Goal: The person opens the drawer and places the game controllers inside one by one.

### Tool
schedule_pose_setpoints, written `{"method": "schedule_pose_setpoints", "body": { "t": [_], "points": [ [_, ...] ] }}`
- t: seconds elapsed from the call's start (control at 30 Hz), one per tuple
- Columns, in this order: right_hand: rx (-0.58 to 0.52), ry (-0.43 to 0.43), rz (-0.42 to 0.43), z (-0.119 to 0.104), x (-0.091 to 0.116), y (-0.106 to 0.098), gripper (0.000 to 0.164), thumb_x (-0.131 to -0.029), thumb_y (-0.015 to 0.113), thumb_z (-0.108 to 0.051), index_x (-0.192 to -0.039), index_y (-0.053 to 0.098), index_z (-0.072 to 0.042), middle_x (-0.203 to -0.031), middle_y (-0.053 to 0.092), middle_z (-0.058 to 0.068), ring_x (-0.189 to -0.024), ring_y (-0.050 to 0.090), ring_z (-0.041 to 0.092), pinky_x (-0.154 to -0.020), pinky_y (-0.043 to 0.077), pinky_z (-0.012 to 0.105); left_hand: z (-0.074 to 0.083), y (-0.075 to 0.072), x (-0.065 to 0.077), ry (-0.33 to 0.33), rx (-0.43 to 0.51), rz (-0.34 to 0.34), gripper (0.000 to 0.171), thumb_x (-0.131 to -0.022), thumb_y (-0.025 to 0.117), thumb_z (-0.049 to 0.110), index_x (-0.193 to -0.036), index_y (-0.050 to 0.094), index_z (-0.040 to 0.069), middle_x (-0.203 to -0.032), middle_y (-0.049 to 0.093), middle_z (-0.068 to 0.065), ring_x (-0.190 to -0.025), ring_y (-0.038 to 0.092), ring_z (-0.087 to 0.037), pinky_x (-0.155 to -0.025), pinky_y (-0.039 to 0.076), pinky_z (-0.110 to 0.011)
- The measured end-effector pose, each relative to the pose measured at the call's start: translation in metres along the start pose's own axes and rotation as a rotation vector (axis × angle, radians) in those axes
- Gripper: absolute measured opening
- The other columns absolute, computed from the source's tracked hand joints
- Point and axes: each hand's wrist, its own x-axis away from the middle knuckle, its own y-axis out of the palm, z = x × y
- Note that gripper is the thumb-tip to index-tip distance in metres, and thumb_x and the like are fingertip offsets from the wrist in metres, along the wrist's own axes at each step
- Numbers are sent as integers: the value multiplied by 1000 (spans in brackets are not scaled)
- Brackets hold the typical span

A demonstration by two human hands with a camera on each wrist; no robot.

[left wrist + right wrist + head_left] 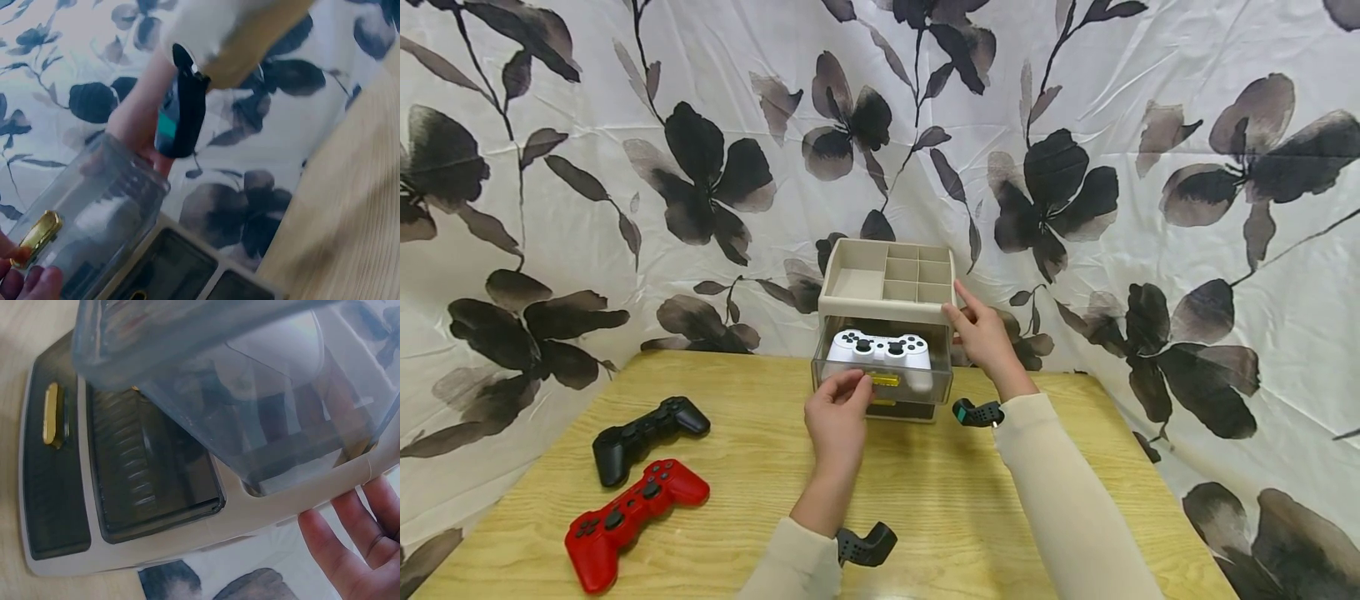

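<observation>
Sleeve (793,565) at seven o'clock, your left hand (838,417) pinches handle (887,380); right hand (988,342), loosely spread, touches cabinet (880,310); jerking may topple it

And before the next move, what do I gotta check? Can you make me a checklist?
1. White plastic game controller lies inside the clear plastic drawer: ok.
2. Drawer is pulled out of the beige plastic organizer: ok.
3. Left hand has its fingers at the small yellow handle: ok.
4. Right hand touches the organizer's side, perhaps to steady it: ok.
5. White controller sits low enough to fit under the organizer's top, if the drawer goes in: cannot tell.
6. Black plastic controller and red plastic controller lie on the wood-grain table, away from the drawer: ok.
</observation>
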Motion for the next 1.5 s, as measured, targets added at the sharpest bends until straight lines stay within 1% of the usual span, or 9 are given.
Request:
{"method": "schedule_pose_setpoints", "body": {
  "t": [0.13, 0.27, 0.37, 0.57, 0.8, 1.07, 1.17, 1.33, 1.5],
  "points": [
    [6, 2, -3, -1, -2, 0, 63, -96, 48, -53, -152, 28, -34, -90, 53, 9, -84, 63, 30, -76, 58, 37, 3, 7, 0, -29, 80, 37, 15, -81, 72, -5, -95, 68, -9, -84, 65, -8, -67, 68, -16, -71, 60, -29],
    [14, -1, -2, -2, -3, -2, 63, -95, 48, -54, -152, 27, -35, -93, 54, 12, -81, 66, 27, -72, 57, 34, 3, 13, -1, -54, 142, 65, 16, -81, 73, -3, -95, 68, -9, -83, 65, -7, -63, 68, -13, -69, 59, -26],
    [14, -5, 3, -2, -5, -3, 64, -95, 48, -54, -152, 27, -34, -92, 54, 12, -80, 68, 28, -67, 54, 30, 3, 16, -2, -61, 166, 77, 15, -80, 74, -3, -94, 69, -8, -81, 66, -5, -62, 68, -13, -68, 59, -24],
    [-6, -5, 4, -5, -6, -3, 63, -95, 48, -53, -152, 27, -34, -92, 53, 9, -84, 65, 33, -66, 53, 27, 3, 22, -5, -67, 196, 89, 13, -80, 74, -4, -93, 72, -4, -83, 67, -7, -64, 69, -15, -68, 59, -24],
    [2, 1, 5, -9, -6, -5, 63, -95, 49, -53, -152, 28, -35, -97, 55, 14, -83, 68, 32, -67, 53, 29, 4, 29, -15, -90, 198, 89, 15, -81, 74, -2, -96, 71, -5, -87, 66, -8, -65, 69, -14, -71, 59, -26],
    [2, 0, -10, -2, -1, -2, 63, -95, 49, -52, -152, 28, -34, -91, 53, 10, -78, 63, 23, -73, 56, 37, -5, 34, -29, -107, 215, 102, 16, -81, 73, -4, -96, 71, -7, -88, 63, -10, -64, 68, -13, -70, 59, -26],
    [-8, 7, -14, 1, 2, -1, 63, -96, 50, -51, -152, 28, -33, -91, 53, 9, -81, 63, 27, -74, 57, 38, -8, 35, -33, -121, 203, 94, 16, -82, 73, -4, -97, 71, -7, -90, 62, -11, -65, 68, -13, -71, 60, -27],
    [-39, -1, -2, 3, 4, 2, 63, -96, 51, -50, -152, 29, -32, -85, 50, 7, -82, 63, 34, -78, 57, 46, -10, 38, -38, -135, 179, 77, 16, -83, 73, 1, -99, 72, -4, -91, 62, -11, -69, 69, -15, -74, 60, -29],
    [-46, -13, -9, 1, 2, 2, 64, -95, 50, -52, -152, 28, -33, -86, 51, 6, -89, 60, 39, -75, 58, 35, -9, 40, -46, -137, 165, 67, 15, -85, 73, 6, -99, 72, 0, -92, 62, -10, -75, 71, -17, -77, 59, -29]
  ]
}}
